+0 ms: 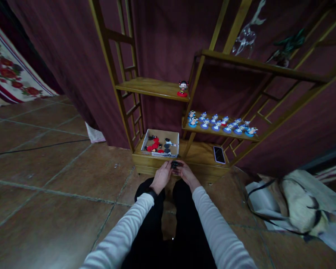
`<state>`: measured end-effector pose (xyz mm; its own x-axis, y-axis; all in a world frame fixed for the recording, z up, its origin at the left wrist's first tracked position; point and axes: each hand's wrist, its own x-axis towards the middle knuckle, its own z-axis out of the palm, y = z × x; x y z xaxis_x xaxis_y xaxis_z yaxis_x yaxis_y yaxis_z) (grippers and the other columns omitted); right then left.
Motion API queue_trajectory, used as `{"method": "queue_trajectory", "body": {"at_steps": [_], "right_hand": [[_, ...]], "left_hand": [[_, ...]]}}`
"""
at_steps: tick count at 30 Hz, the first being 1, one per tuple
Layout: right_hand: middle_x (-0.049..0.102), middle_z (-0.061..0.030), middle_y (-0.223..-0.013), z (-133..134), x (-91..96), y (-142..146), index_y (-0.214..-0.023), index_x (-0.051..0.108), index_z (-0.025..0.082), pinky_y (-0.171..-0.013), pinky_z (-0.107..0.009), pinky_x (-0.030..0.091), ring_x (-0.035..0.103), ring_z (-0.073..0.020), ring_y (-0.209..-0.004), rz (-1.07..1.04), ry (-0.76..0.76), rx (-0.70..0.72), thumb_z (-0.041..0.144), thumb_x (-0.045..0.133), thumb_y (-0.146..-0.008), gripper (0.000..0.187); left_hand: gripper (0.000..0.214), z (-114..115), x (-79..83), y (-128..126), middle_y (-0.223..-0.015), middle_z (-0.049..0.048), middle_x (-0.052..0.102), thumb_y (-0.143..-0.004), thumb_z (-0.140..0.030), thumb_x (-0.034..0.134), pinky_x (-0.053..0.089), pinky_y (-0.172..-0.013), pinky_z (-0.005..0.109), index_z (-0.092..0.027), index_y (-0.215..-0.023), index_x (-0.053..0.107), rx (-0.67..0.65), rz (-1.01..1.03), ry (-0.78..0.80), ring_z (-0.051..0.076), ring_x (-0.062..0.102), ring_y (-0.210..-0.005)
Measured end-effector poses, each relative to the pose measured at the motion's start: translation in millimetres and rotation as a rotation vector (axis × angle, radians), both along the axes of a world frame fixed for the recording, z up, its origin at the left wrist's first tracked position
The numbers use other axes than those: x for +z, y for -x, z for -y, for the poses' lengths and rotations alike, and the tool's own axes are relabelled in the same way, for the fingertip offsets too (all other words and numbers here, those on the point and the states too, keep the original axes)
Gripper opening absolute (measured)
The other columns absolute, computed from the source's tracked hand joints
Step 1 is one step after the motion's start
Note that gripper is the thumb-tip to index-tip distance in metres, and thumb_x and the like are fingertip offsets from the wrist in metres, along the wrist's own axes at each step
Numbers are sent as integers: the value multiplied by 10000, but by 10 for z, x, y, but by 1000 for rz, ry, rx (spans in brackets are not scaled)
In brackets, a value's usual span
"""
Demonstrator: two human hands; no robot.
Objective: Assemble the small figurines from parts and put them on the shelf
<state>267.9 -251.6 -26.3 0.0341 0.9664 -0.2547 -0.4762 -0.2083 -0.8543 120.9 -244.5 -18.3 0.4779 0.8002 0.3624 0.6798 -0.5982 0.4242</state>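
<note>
Both my hands meet in front of the low shelf, just before the cardboard box. Between them is a small black figurine (176,164), its details too small to make out. The fingers of my left hand (162,174) close on it from the left, and my right hand (185,173) grips it from the right. The open cardboard box (177,144) rests on the bottom shelf, with several figurine parts and red and dark round bases inside. On the shelf above, a black-haired figurine (183,86) stands upright on a red base.
Several blue and white figurines (216,125) stand in two rows on the middle right shelf. A phone (219,154) lies on the bottom shelf (201,153). Glass deer (245,37) stands on the upper shelf. Bags (299,201) lie on the floor at right; a cable (39,147) crosses the left floor.
</note>
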Motion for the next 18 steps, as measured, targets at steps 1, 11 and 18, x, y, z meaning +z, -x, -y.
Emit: {"method": "queue_trajectory", "body": {"at_steps": [1, 11, 18], "right_hand": [[674, 3, -794, -4, -3, 5, -896, 530, 227, -623, -325, 548, 655, -157, -647, -4, 1, 1, 146, 656, -613, 320], [668, -13, -857, 8, -13, 31, -867, 511, 211, -644, -308, 552, 664, -145, -686, 12, -10, 53, 254, 692, -645, 290], [660, -11, -816, 12, 3, 38, -849, 535, 185, -653, -280, 531, 649, -124, -653, 29, -9, 47, 260, 721, -602, 319]], "left_hand": [[458, -19, -9, 11, -1138, 105, 515, -853, -204, 402, 429, -793, 278, -203, -1309, 359, -11, 41, 33, 199, 540, -978], [285, -240, -66, 29, -790, 40, 599, -680, -189, 618, 426, -675, 276, -163, -963, 620, -57, 433, 355, 157, 551, -685], [155, -268, -59, 19, -634, 0, 584, -639, -219, 642, 398, -619, 250, -151, -778, 626, -60, 544, 476, 135, 526, -600]]}}
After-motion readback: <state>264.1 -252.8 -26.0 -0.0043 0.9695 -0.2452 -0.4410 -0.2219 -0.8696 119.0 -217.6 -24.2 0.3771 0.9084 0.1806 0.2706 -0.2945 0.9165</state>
